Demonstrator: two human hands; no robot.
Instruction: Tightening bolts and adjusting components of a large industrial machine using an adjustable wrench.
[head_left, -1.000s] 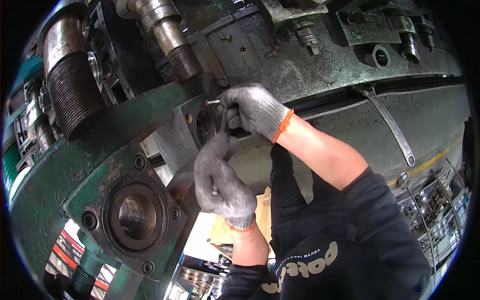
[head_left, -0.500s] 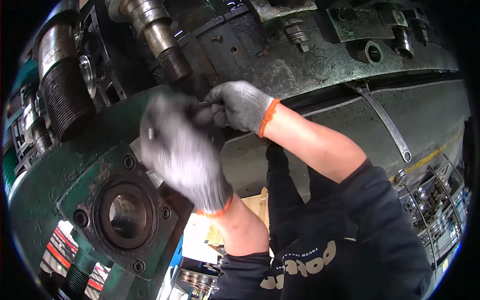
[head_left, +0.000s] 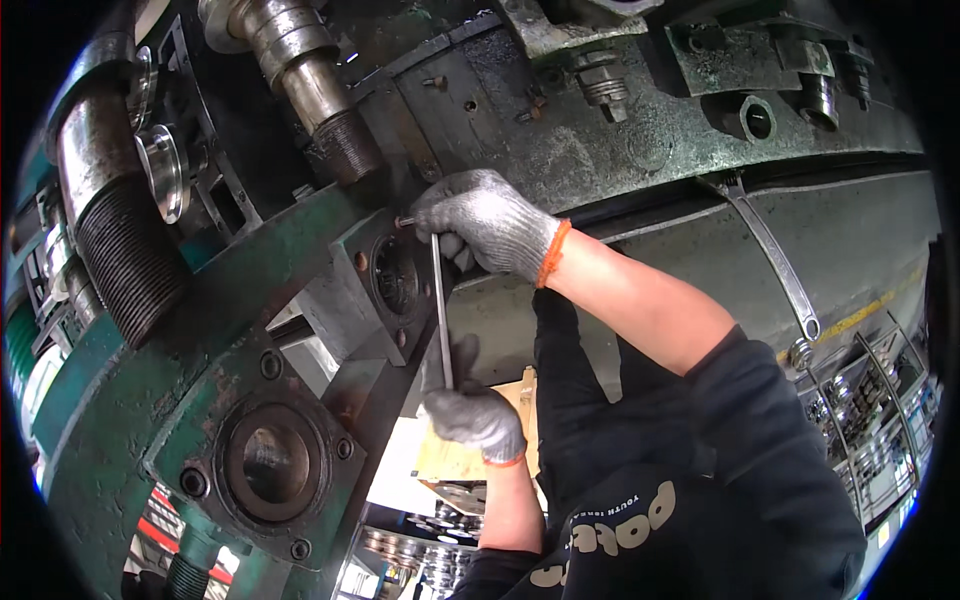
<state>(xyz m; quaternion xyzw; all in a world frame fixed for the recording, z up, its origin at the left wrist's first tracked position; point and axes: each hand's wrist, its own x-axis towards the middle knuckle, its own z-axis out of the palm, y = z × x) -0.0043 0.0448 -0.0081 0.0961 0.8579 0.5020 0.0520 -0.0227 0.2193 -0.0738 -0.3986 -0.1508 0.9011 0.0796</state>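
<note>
My left hand (head_left: pixel 475 418), in a grey knit glove, grips the lower end of a long thin metal rod (head_left: pixel 441 310) that looks like a hex key. The glove is slightly blurred. At the rod's upper end, my gloved right hand (head_left: pixel 490 222) is closed around it. A small brownish bolt-like tip (head_left: pixel 404 222) pokes out left of the right fingers; how it joins the rod is hidden. Just left of the rod is a dark square block with a round recess (head_left: pixel 396 275) and bolt holes.
A green machine frame with a round-bored flange (head_left: pixel 275 470) fills the left. Thick threaded shafts (head_left: pixel 125 240) stick out above it. An open-end wrench (head_left: pixel 770 250) hangs at the machine's edge on the right. Racks of metal parts (head_left: pixel 870 400) stand at the far right.
My left hand has moved down and away from the right one, uncovering the rod and the recessed block. The right hand has stayed nearly in place. The view has shifted slightly.
</note>
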